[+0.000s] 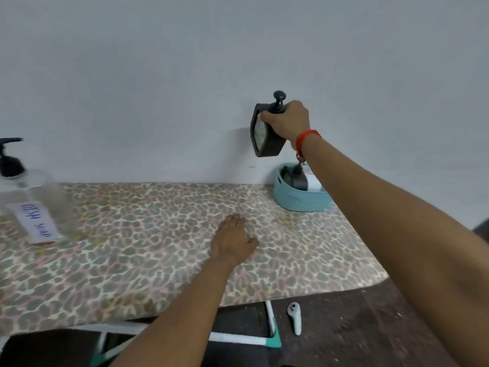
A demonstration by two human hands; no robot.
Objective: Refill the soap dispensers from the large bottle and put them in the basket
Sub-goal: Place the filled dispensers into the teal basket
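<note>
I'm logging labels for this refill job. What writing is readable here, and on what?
"DISH SOAP": blue handwriting on the white label of the large bottle, running sideways.
held dispenser, in the right hand: no text visible.
second dispenser, in the basket: nothing legible.

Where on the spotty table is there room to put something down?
Widest bare patch: between the large bottle and the left hand. Smaller one: between that hand and the basket. The basket itself is already crowded.
</note>
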